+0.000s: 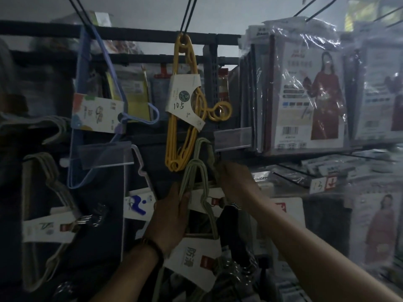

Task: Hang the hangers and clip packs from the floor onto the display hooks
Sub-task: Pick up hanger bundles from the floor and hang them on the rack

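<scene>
Illumination is dim and bluish-grey throughout. The brightest area is found on the pale wall (141,14) at top centre. Glare is noted on the clear crinkled plastic wrapping (316,44) at upper right. The lower left is lost in deep shadow. The grey-green wire hangers (188,174) are barely separated from the dark backing. Soft blur is observed everywhere, heaviest toward both side edges, where lines are bowed by wide-angle distortion.

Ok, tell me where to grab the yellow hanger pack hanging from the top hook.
Grip the yellow hanger pack on its bare bundled bars below the card sleeve, coming from the front-left. It hangs upright, the bars run narrow and together there, and its curled hooks stick out on the right, where fingers would probably snag.
</scene>
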Demonstrator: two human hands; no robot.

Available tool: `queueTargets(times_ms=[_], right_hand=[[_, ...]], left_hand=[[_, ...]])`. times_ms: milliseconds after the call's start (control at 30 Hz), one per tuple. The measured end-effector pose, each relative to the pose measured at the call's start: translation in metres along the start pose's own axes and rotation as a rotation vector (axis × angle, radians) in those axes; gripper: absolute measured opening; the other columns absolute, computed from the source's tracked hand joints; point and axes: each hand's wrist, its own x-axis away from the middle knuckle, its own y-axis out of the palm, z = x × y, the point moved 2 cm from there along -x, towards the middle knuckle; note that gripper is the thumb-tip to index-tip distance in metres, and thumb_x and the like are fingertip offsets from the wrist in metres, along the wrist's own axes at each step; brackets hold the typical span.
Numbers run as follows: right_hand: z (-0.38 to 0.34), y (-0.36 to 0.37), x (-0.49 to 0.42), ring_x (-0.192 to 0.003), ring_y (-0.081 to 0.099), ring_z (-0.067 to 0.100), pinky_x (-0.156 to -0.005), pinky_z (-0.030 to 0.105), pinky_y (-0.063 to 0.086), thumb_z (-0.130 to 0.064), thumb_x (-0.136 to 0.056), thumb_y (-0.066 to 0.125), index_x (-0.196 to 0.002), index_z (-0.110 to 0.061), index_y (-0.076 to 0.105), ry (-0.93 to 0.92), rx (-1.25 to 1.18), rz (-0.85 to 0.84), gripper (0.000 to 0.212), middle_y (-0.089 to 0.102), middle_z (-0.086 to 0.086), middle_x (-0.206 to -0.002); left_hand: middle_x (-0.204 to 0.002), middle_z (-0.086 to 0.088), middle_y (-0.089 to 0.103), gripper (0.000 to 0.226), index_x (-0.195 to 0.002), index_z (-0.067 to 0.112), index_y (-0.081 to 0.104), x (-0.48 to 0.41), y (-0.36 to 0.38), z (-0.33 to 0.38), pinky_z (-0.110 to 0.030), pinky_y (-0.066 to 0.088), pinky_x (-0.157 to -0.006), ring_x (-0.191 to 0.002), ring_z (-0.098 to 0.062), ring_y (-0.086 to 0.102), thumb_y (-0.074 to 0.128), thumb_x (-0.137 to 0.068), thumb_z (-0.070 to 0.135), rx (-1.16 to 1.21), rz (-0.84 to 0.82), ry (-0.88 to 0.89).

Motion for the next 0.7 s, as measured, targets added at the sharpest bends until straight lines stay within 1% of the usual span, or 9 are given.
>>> queueTargets(times_ms=[67,167,267,367,433,500,567,633,700], right_hand=[[-0.005,-0.011,0.04,-0.075,0.066,0.019,-0.063,0.038,0.049,-0.035,-0.106,0.043,-0.088,-0.022,0.062,-0.06,-0.14,-0.002,0.03,0.071,0.0,-0.082],[-0.008,-0.013,0.087,-0.084,0.067,0.008,-0.07,0.037,0.055,-0.057,-0.106,0.039,-0.116,-0.033,0.061,-0.153,-0.134,-0.106,0.034,0.072,-0.009,-0.093],[-0.004,-0.004,0.1,-0.082,0.067,0.015,-0.069,0.042,0.056,-0.061,-0.105,0.036,-0.133,-0.037,0.047,-0.183,0.049,-0.089,0.038,0.07,-0.008,-0.097],[0.001,-0.004,0.097,-0.07,0.066,0.019,-0.063,0.048,0.056,-0.051,-0.109,0.033,-0.133,-0.031,0.045,-0.174,0.009,0.045,0.033,0.071,-0.002,-0.087],[0.003,-0.009,0.097,-0.065,0.065,0.02,-0.059,0.049,0.055,-0.046,-0.11,0.034,-0.128,-0.031,0.044,-0.187,-0.048,0.108,0.026,0.07,-0.001,-0.082],[0.003,-0.015,0.098,-0.064,0.063,0.02,-0.057,0.048,0.054,-0.042,-0.11,0.036,-0.126,-0.029,0.045,-0.218,0.0,0.168,0.022,0.067,-0.003,-0.083],[0.003,-0.018,0.101,-0.066,0.061,0.022,-0.058,0.047,0.053,-0.042,-0.111,0.034,-0.127,-0.027,0.049,-0.246,0.085,0.235,0.027,0.064,-0.002,-0.09],[0.003,-0.02,0.104,-0.068,0.063,0.022,-0.057,0.045,0.054,-0.043,-0.111,0.033,-0.131,-0.025,0.051,-0.272,0.103,0.286,0.033,0.065,-0.001,-0.098],[0.005,-0.021,0.107,-0.069,0.065,0.021,-0.055,0.042,0.053,-0.041,-0.111,0.034,-0.135,-0.024,0.052,-0.288,0.071,0.318,0.034,0.066,-0.001,-0.103]], left_hand=[[-0.111,0.013,0.071,0.049,-0.139,0.035,0.051,-0.004,0.006,0.002,-0.027,0.056,-0.084,-0.099,-0.003,0.068,0.033,-0.102,0.06,0.015,0.003,-0.016],[-0.107,0.025,0.065,0.027,-0.131,0.046,0.047,-0.007,0.012,0.014,-0.012,0.047,-0.077,-0.093,0.012,0.062,0.037,-0.107,0.05,0.048,0.045,0.016],[-0.103,0.024,0.066,0.024,-0.132,0.046,0.046,-0.009,0.021,0.031,-0.023,0.054,-0.079,-0.09,0.008,0.064,0.04,-0.109,0.045,0.12,0.056,0.047],[-0.096,0.013,0.068,0.043,-0.13,0.033,0.053,-0.015,0.027,0.047,-0.037,0.057,-0.075,-0.083,0.0,0.066,0.039,-0.1,0.059,0.147,0.042,0.061],[-0.096,0.016,0.067,0.042,-0.128,0.032,0.053,-0.018,0.03,0.055,-0.031,0.057,-0.075,-0.083,0.007,0.065,0.041,-0.098,0.059,0.152,0.035,0.087],[-0.11,0.023,0.066,0.031,-0.132,0.044,0.046,-0.015,0.032,0.058,-0.017,0.054,-0.082,-0.096,0.014,0.063,0.049,-0.102,0.052,0.163,0.053,0.137],[-0.14,0.021,0.057,0.044,-0.149,0.042,0.038,-0.005,0.035,0.057,-0.016,0.049,-0.099,-0.124,0.009,0.057,0.052,-0.106,0.042,0.176,0.095,0.188],[-0.163,0.017,0.036,0.059,-0.163,0.033,0.025,0.009,0.038,0.053,-0.017,0.038,-0.114,-0.147,0.005,0.038,0.048,-0.109,0.031,0.124,0.104,0.264],[-0.17,0.02,0.018,0.064,-0.167,0.033,0.012,0.021,0.042,0.05,-0.002,0.024,-0.114,-0.148,0.019,0.019,0.042,-0.11,0.032,0.054,0.057,0.308]])
